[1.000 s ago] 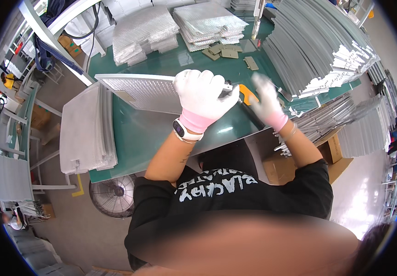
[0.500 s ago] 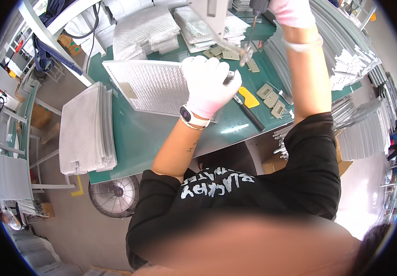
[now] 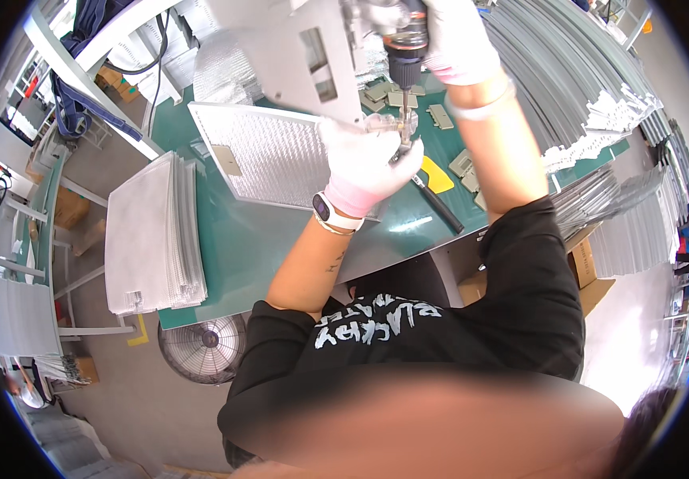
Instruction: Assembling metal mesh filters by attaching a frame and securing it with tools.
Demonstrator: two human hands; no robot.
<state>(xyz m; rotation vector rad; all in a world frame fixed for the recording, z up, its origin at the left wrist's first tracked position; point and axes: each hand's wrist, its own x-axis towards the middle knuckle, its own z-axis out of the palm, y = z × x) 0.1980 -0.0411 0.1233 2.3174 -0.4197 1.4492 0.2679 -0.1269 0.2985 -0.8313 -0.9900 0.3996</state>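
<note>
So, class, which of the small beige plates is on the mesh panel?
The one near the left edge of the mesh panel that the left hand holds: this beige plate stands apart because the others lie on the green table.

Dimpled, seemingly metal panel [image 3: 273, 160], cloth glove [image 3: 360, 164], glossy tabletop [image 3: 241, 255]

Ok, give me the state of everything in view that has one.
Panel, tilted up.
Driver, pointing down; on or off unclear.
Left hand, closed on panel.
Right hand, holding driver.
Black-handled tool, lying flat.
Khaki pieces, lying loose.
Left sheets, stacked.
Carton, open.
Fan, running or not unclear.
</note>
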